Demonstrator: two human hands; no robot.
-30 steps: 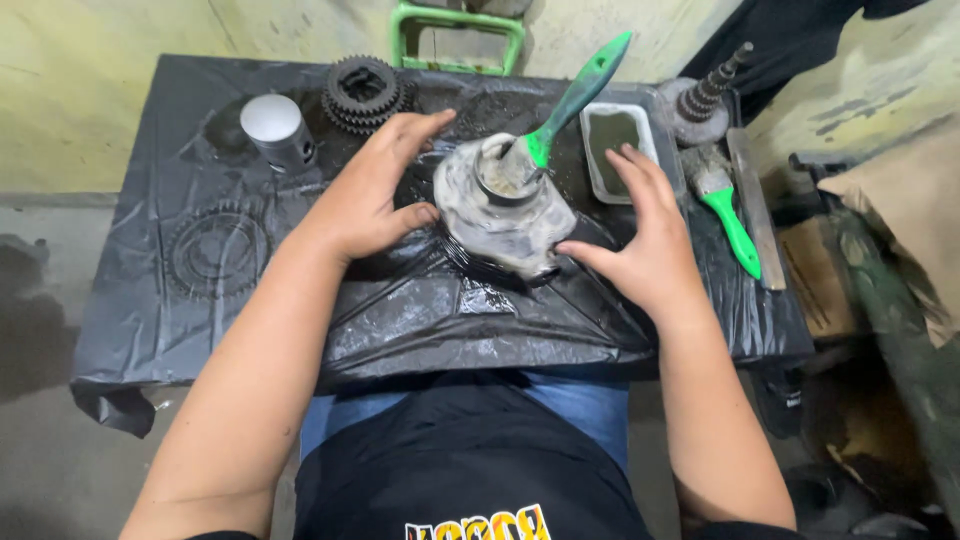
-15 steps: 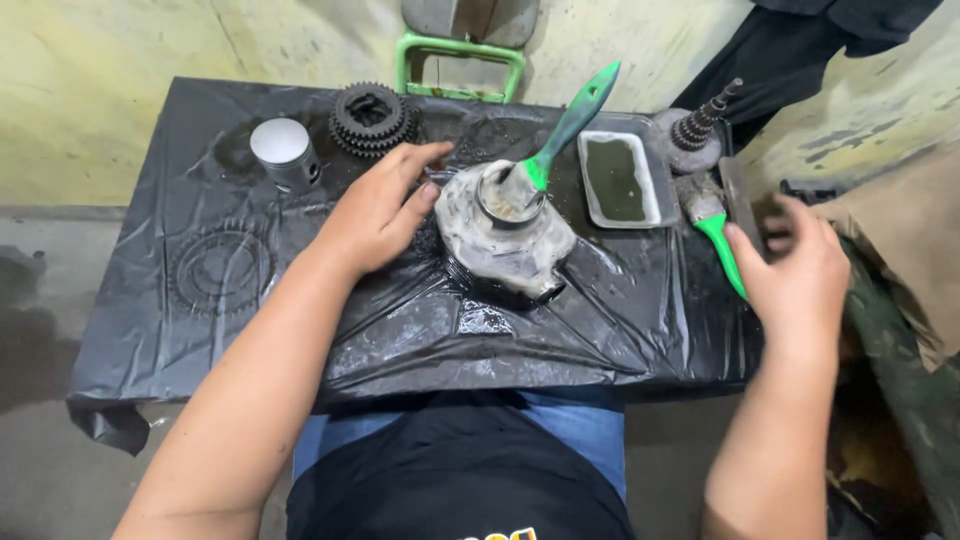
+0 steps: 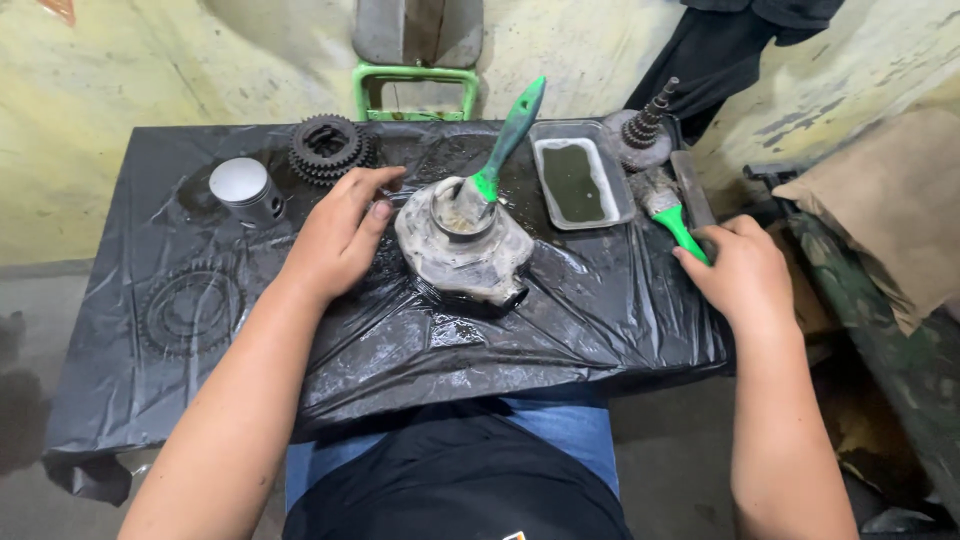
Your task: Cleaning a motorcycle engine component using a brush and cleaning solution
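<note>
1. head view: my left hand lies flat and open on the black plastic sheet, fingers spread, its fingertips against the side of the greasy grey casing that sits in the middle of the table, steadying it
2. head view: a green-handled brush stands propped in the casing's round opening, with no hand on it
3. head view: my right hand is at the right edge of the table, curled over the handle end of a second green brush; whether the fingers are truly clamped on it i cannot tell, since the hand's back hides them
4. head view: i judge the step in hand to be picking up that second brush; the next move calls for a firm hold on the handle, while my left hand braces the casing
5. head view: the tray of dark liquid lies just beyond the casing, a stepped gear shaft beside it
6. head view: a flat gear under the sheet shows only as an outline; my forearms are cut off below
</note>
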